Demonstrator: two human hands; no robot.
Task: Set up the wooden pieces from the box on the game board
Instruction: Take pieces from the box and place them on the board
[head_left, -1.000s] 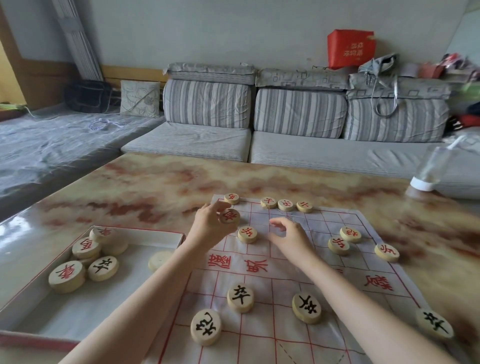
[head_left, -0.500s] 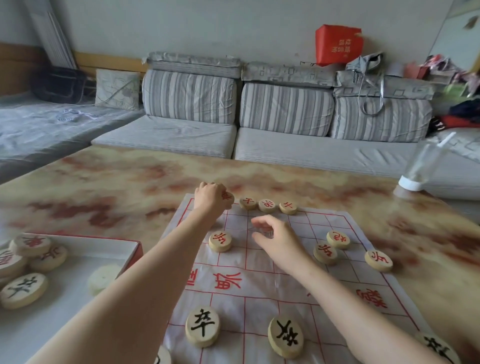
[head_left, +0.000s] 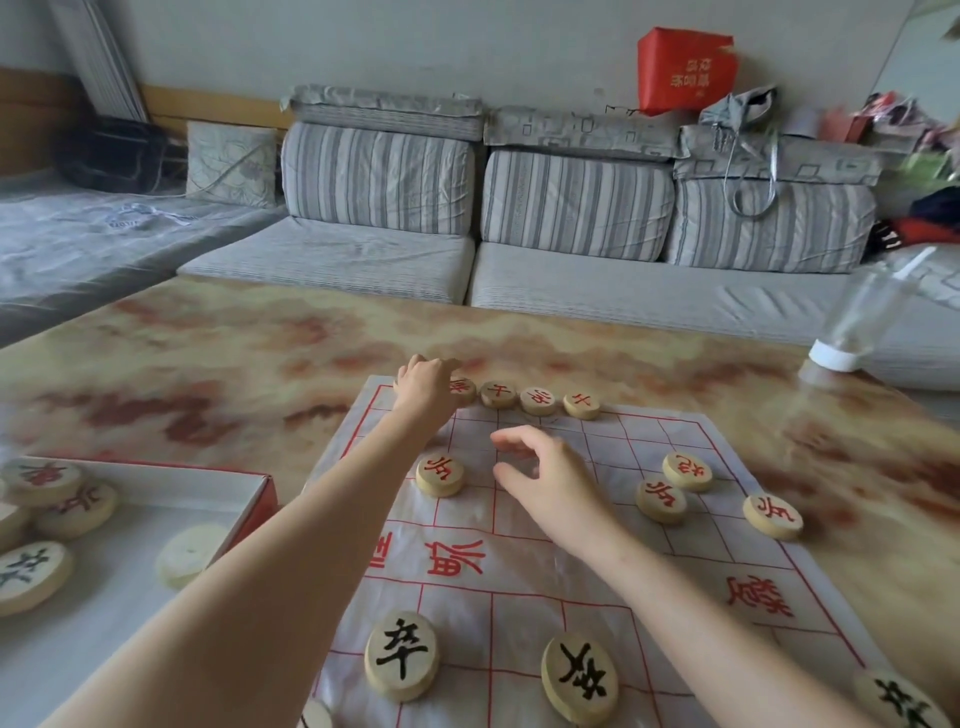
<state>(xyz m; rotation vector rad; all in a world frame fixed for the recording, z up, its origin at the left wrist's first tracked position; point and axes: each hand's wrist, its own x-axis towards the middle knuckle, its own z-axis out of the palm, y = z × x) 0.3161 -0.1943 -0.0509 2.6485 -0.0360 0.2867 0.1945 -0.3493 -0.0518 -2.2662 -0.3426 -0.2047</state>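
The left hand curls at a round wooden piece with red writing on the white paper board; I cannot tell if it holds it. The right hand hangs loose and holds nothing.

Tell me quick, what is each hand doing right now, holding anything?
Left hand: fingers curled at the board's far edge; whether it holds anything cannot be told.
Right hand: open, holding nothing.

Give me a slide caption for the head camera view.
Left hand at the far row of red pieces on the board, right hand hovering open mid-board, more pieces in the box.
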